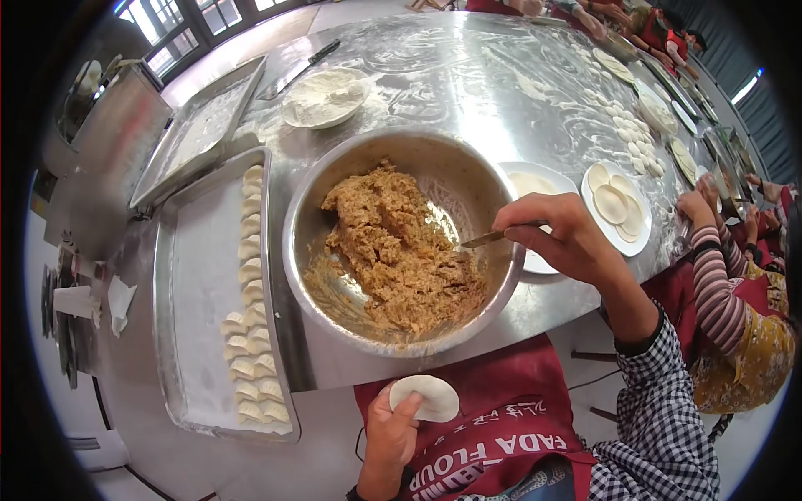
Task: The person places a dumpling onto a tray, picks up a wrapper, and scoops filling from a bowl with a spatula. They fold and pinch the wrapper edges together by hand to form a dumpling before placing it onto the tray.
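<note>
My left hand point(393, 427) is closed on a round, flat dumpling wrapper point(430, 399), held in front of the red apron with the thumb on top. My right hand point(555, 230) grips the handle of a slim metal utensil point(493, 238) over the right side of a large steel bowl point(301, 288). The utensil's tip reaches down to the brown, coarse filling point(401, 242) heaped in that bowl; its exact end shape is hard to make out. To the right, a white plate point(643, 238) holds several wrappers point(616, 204), and another white plate point(530, 175) lies partly behind my right hand.
A metal tray point(180, 392) at the left holds rows of folded dumplings point(252, 334). Beyond are a second tray point(154, 179), a bowl of flour point(326, 96) and a knife point(305, 67). Dough pieces point(631, 134) lie on the floured steel table point(468, 75). Co-workers stand along the right side.
</note>
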A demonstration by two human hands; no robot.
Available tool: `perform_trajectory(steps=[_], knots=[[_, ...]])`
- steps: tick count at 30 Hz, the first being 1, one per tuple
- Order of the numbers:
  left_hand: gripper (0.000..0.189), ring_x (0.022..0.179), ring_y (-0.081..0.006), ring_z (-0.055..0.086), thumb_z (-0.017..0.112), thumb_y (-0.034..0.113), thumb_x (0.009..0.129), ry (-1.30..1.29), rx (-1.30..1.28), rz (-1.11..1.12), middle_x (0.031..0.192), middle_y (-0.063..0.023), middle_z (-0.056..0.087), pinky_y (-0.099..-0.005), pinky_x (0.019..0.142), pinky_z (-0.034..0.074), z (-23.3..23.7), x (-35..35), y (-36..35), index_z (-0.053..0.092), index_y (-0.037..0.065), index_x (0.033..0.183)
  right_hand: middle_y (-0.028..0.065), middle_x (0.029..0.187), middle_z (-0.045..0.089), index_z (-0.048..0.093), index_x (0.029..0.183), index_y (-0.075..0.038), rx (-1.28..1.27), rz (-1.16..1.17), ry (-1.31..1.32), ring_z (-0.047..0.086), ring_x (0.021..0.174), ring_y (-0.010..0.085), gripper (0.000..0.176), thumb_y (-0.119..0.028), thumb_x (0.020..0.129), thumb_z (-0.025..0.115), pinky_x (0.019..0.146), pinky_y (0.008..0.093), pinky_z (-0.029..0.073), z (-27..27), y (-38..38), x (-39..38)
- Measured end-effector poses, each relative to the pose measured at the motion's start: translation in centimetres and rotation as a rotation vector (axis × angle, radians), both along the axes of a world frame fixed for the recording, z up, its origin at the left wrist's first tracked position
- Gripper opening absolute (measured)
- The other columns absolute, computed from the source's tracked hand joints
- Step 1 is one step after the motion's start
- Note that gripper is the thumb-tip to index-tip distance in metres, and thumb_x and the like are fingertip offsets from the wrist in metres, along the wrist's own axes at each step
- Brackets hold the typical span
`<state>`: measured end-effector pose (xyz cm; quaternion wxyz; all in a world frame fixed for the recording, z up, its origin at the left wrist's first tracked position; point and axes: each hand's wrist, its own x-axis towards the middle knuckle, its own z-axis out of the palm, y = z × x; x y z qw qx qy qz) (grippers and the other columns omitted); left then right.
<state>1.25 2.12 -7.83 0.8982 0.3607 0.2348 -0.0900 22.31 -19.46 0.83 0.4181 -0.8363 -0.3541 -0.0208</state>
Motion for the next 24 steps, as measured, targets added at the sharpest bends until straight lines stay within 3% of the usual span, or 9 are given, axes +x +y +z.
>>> perform_trajectory(steps=[5, 8, 10, 13, 17, 24], knots=[[0.023, 0.087, -0.0162, 0.059, 0.053, 0.001, 0.083, -0.004, 0.004, 0.012, 0.096, -0.0102, 0.061, -0.0293, 0.079, 0.047, 0.1, 0.1, -0.1, 0.052, -0.004, 0.106, 0.0094, 0.07, 0.062, 0.061, 0.085, 0.0, -0.036, 0.018, 0.165, 0.059, 0.064, 0.0146, 0.008, -0.004, 0.078, 0.061, 0.058, 0.0256, 0.045, 0.0, -0.5, -0.3], [0.024, 0.087, -0.0168, 0.059, 0.053, 0.002, 0.083, -0.017, -0.014, 0.003, 0.096, -0.0106, 0.061, -0.0296, 0.08, 0.047, 0.0, 0.3, -0.1, 0.052, -0.004, 0.107, 0.0061, 0.072, 0.063, 0.062, 0.084, 0.001, 0.064, 0.021, 0.334, 0.058, 0.065, 0.01, 0.008, -0.006, 0.08, 0.061, 0.059, 0.0236, 0.045, 0.8, -1.2, -0.9], [0.023, 0.089, -0.0203, 0.06, 0.052, 0.005, 0.084, -0.015, 0.03, 0.001, 0.099, -0.0114, 0.06, -0.0357, 0.08, 0.049, 0.0, 0.5, -0.2, 0.05, -0.003, 0.106, 0.0029, 0.072, 0.061, 0.062, 0.084, 0.001, 0.174, 0.054, 0.451, 0.055, 0.067, 0.0067, 0.009, -0.008, 0.082, 0.061, 0.059, 0.0213, 0.044, 0.5, -1.6, -1.2], [0.027, 0.09, -0.0174, 0.058, 0.052, 0.004, 0.085, 0.016, 0.039, 0.008, 0.101, -0.0111, 0.059, -0.0309, 0.081, 0.047, 0.6, 0.9, -0.5, 0.049, -0.004, 0.11, 0.0019, 0.072, 0.06, 0.062, 0.085, 0.001, 0.218, 0.024, 0.587, 0.054, 0.066, 0.0062, 0.01, -0.008, 0.082, 0.061, 0.059, 0.0199, 0.044, 0.1, -1.7, -2.0], [0.027, 0.093, -0.0181, 0.058, 0.05, 0.008, 0.087, 0.008, 0.017, 0.033, 0.103, -0.0112, 0.058, -0.032, 0.082, 0.047, 1.2, 1.3, -0.5, 0.048, -0.005, 0.111, 0.0016, 0.071, 0.058, 0.062, 0.088, 0.001, 0.19, -0.055, 0.623, 0.053, 0.066, 0.0057, 0.011, -0.008, 0.082, 0.061, 0.059, 0.0192, 0.043, 0.5, -1.5, -3.1], [0.028, 0.094, -0.0197, 0.057, 0.048, 0.013, 0.09, 0.011, -0.032, 0.081, 0.103, -0.0116, 0.058, -0.0333, 0.084, 0.047, 1.8, 1.3, -0.4, 0.048, -0.005, 0.112, 0.0052, 0.079, 0.062, 0.062, 0.089, 0.003, 0.417, -0.058, 0.623, 0.056, 0.069, 0.0082, 0.013, -0.008, 0.083, 0.059, 0.061, 0.0207, 0.047, -0.3, -0.9, -5.0]])
